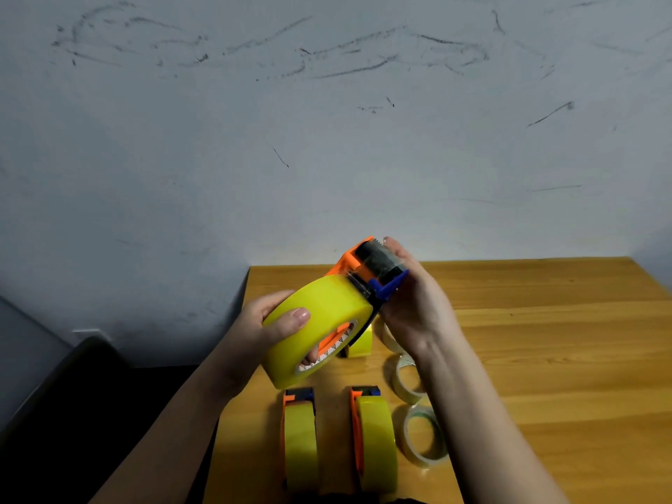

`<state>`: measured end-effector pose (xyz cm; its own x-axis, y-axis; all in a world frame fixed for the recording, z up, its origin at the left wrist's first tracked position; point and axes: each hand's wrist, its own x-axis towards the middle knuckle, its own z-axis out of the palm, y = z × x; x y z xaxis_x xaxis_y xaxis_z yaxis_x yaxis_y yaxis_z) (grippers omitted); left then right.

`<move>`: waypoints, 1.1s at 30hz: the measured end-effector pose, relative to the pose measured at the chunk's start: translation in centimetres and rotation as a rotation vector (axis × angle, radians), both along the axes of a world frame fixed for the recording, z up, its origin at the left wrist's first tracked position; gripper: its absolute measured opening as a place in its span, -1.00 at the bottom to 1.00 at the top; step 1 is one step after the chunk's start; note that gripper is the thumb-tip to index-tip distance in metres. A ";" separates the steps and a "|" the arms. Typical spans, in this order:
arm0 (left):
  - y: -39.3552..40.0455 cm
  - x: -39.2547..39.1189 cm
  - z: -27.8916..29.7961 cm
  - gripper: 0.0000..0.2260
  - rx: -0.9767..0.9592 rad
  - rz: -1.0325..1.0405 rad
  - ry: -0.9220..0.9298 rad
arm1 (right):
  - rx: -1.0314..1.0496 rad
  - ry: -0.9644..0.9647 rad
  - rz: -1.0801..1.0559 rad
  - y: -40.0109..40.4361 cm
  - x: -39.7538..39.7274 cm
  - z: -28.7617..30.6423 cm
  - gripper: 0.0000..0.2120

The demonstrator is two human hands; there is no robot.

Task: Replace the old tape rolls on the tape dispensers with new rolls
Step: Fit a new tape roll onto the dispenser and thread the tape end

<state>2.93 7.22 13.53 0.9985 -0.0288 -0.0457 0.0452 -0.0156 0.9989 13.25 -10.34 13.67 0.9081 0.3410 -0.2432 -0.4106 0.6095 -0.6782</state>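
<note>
We hold the full yellow roll (pixel 320 321) in our left hand (pixel 262 321); our right hand (pixel 411 296) grips the dispenser (pixel 363 263) (tape threading apparently underway), so next we seat the tape across the cutter.

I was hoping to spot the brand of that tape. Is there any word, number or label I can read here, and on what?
None can be read.
Yellow tape roll held by the left hand: its white core ring carries small dark marks, too blurred to read.
Rolls on the table: no print shows.
</note>
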 end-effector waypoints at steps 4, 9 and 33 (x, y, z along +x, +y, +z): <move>0.1 -0.1 0.0 -0.39 -0.014 0.020 0.002 | 0.108 0.069 0.221 -1.2 0.4 -0.1 -0.67; 0.6 -0.1 0.0 -0.30 -0.014 0.050 0.030 | 0.231 0.084 0.357 -2.4 1.0 -0.8 -0.47; 0.5 -0.2 0.2 -0.37 -0.021 0.018 0.031 | 0.151 0.176 0.342 -2.9 1.8 -0.4 -0.44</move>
<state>2.71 7.70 13.76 0.9970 -0.0121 -0.0765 0.0766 0.0067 0.9970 15.08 -13.20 13.26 0.6848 0.6598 -0.3093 -0.7089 0.5046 -0.4928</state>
